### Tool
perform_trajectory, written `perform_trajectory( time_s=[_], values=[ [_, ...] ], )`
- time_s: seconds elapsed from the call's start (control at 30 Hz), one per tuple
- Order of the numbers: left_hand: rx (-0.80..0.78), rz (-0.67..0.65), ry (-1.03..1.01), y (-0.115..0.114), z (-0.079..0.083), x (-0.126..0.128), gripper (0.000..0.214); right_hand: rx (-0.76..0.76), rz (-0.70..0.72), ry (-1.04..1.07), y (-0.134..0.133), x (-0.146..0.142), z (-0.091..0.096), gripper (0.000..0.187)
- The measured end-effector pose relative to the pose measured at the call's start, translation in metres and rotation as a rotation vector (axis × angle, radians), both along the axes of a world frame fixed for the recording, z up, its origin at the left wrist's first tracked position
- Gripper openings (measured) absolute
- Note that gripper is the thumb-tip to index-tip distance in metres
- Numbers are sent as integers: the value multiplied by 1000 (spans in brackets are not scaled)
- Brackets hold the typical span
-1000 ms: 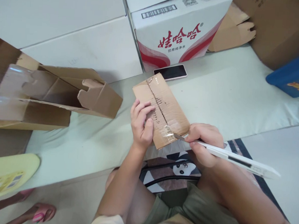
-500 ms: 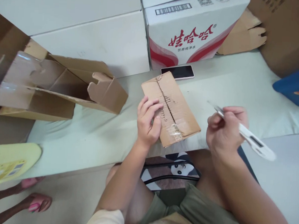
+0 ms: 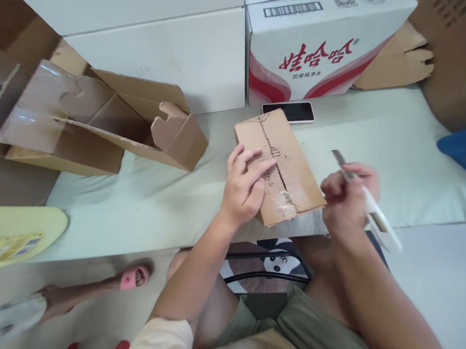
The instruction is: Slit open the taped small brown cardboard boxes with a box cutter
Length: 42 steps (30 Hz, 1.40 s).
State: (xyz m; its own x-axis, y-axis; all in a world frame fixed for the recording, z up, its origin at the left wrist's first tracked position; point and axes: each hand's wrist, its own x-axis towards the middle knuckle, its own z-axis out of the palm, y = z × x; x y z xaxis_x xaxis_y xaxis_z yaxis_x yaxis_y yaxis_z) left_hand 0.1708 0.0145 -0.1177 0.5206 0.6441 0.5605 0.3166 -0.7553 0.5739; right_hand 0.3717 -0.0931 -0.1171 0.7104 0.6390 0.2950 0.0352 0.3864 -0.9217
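Below me a small brown cardboard box (image 3: 295, 172) stands at a slant on the cloth-covered table. Clear tape shows at its near end, and a dark seam runs along its top. My left hand (image 3: 243, 188) rests on the box's left side and top with fingers spread. To the right of the box, my right hand (image 3: 349, 199) is closed around a white utility knife (image 3: 381, 221). The knife's blade points up and away from me, clear of the box. A phone (image 3: 294, 111) lies flat just beyond the box.
Open cardboard boxes (image 3: 168, 140) stand at the left. White cartons (image 3: 164, 61) and a red-and-white carton (image 3: 317, 64) line the back. A yellow-green object (image 3: 19, 236) is at the left edge, a blue container (image 3: 463, 150) at the right. Someone's leg in a pink slipper (image 3: 134, 277) shows below.
My right hand has turned the knife, so its blade points more steeply away from me. The left index finger now reaches over the seam. The other person's feet have shifted at lower left.
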Motion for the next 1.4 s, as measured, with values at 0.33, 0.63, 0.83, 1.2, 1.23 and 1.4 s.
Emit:
perform_trajectory(
  time_s=[0.33, 0.63, 0.83, 1.2, 1.23, 1.4],
  values=[
    [21, -82, 96, -1, 9, 0, 43, 63, 82, -23, -8, -7, 16, 23],
    [-129, -133, 208, -22, 35, 3, 46, -7, 40, -86, -9, -19, 8, 28],
    [-92, -124, 150, -25, 37, 6, 35, 5, 48, -96, -9, -23, 7, 31],
    [-150, -66, 171, -24, 37, 7, 24, -8, 152, 9, -7, -21, 8, 29],
    [-151, -65, 179, -24, 37, 6, 25, -8, 160, 14, -7, -22, 9, 29],
    [-152, -64, 205, -23, 36, 4, 27, -11, 145, 18, -6, -23, 10, 30]
  ],
)
